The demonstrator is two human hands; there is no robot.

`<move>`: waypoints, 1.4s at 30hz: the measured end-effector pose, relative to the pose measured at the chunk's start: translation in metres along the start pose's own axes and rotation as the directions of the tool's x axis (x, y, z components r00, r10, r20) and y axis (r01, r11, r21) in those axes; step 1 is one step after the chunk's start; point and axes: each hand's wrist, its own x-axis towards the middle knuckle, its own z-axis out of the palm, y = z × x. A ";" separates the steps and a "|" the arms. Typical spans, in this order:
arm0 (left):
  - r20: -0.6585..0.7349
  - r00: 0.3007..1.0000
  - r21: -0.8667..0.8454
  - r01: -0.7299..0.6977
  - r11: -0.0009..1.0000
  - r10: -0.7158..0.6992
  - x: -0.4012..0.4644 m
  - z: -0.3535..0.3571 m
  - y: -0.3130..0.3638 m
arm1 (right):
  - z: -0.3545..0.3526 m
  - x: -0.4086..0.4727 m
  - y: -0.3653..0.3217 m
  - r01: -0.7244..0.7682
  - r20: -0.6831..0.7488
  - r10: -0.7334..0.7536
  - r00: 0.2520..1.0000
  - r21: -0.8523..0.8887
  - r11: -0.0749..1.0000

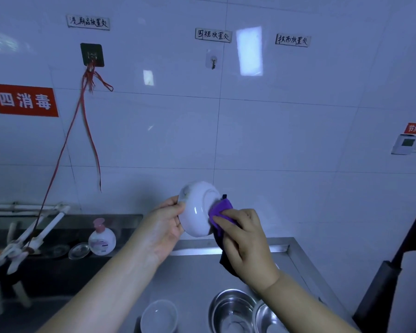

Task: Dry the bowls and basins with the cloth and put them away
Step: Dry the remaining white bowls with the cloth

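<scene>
The right hand (244, 239) pinches a purple cloth (220, 212) and rubs the bottom of a white bowl (197, 210). The left hand (165, 224) grips the bowl's rim, up over the steel counter (192, 272). I think the job is just starting. Another bowl (159, 317) and two basins (233, 308) wait below. Soap (101, 237) stands off left, not in the way.

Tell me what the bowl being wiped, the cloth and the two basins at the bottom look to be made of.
Held bowl: glossy white, likely glazed ceramic, possibly melamine; it shows sharp highlights and a moulded foot ring.
Cloth: soft purple fabric, perhaps microfibre; it bunches and folds under the right hand.
Two basins: bare metal, probably stainless steel; grey mirror-like reflections inside.
</scene>
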 end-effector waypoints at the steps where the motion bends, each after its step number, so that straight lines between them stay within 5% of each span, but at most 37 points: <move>1: -0.007 1.000 -0.041 0.005 0.999 -0.005 0.000 0.001 0.000 | -0.001 0.000 0.002 -0.022 -0.041 0.022 0.999 0.006 1.000; 5: -0.027 0.999 -0.157 0.019 0.987 -0.023 -0.004 0.008 -0.009 | -0.004 0.013 -0.002 -0.155 -0.220 0.167 0.961 0.069 0.985; 9: 0.012 0.995 -0.194 0.095 0.976 -0.095 -0.012 0.023 -0.026 | 0.008 0.024 -0.018 -0.117 -0.086 0.115 0.990 -0.021 0.993; 12: 0.007 0.991 -0.233 0.131 0.964 -0.134 -0.017 0.030 -0.032 | 0.014 0.020 -0.021 -0.142 -0.118 0.131 0.984 -0.093 0.985; 21: -0.053 0.978 -0.338 0.172 0.925 -0.201 -0.021 0.035 -0.027 | 0.016 -0.004 0.000 0.156 -0.244 -0.201 0.949 -0.193 0.969; 26: -0.061 0.966 -0.399 0.206 0.894 -0.250 -0.023 0.034 -0.020 | 0.017 -0.019 0.008 -0.055 -0.318 0.068 0.946 0.049 0.997; 35: 0.086 0.975 -0.265 0.221 0.939 -0.205 -0.022 0.017 -0.024 | 0.011 -0.011 -0.002 -0.335 -0.257 0.456 0.852 0.401 0.852; 42: 0.146 0.984 0.188 0.076 0.979 -0.104 -0.028 0.005 -0.022 | 0.007 -0.002 0.004 -0.312 -0.139 0.373 0.917 0.331 0.890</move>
